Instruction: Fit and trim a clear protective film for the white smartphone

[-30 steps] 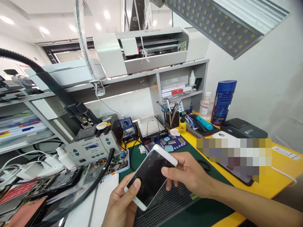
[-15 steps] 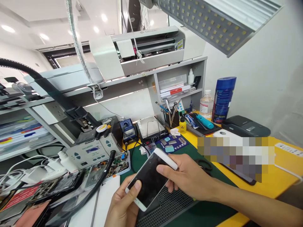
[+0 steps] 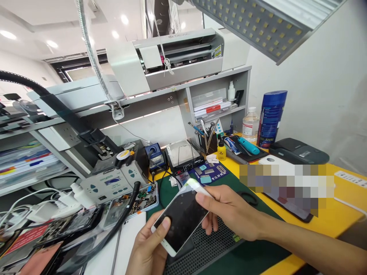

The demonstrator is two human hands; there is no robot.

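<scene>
Since the last frame, the thumb of the right grip (image 3: 236, 214) has slid toward the white far end of the phone (image 3: 182, 219). The phone is held tilted, screen up, above a black perforated pad (image 3: 210, 250) on a green mat (image 3: 255, 256). The left grip (image 3: 149, 244) is closed on its near-left edge; the right grip pinches its far-right corner. Beyond lie a dark blue card (image 3: 215, 177) and a flat-topped device (image 3: 180, 152); yellow counter (image 3: 329, 223) shows to the right.

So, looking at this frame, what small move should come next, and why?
Perhaps lower the white-edged phone onto the dark perforated mat: the left hand grips its near end, the right hand its far end, and the mat shows beneath.
</scene>
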